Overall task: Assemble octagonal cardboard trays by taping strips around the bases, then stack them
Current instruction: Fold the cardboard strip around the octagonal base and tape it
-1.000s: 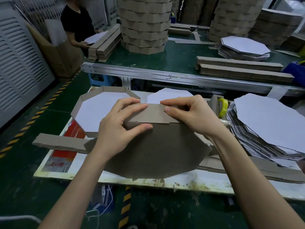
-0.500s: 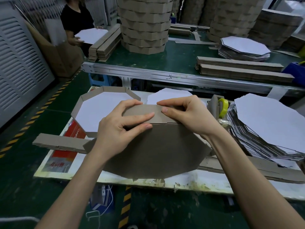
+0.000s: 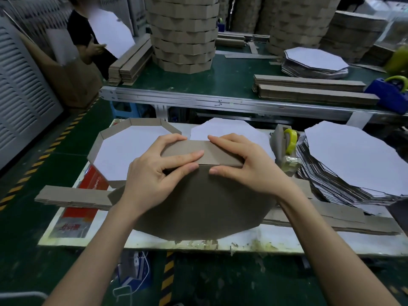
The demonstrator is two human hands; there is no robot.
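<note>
Dim, flat light, seemingly from overhead (the lower corners darkest): the green floor (image 3: 26, 261) goes murky, the white sheets (image 3: 362, 160) look bluish. The person (image 3: 81, 34) at upper left is smeared by blur, and the louvred panel (image 3: 22, 96) leans and stretches at the left edge.

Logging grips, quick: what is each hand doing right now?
Left hand: closed, pinching the cardboard strip against the octagonal base.
Right hand: closed, pinching the same strip.
</note>
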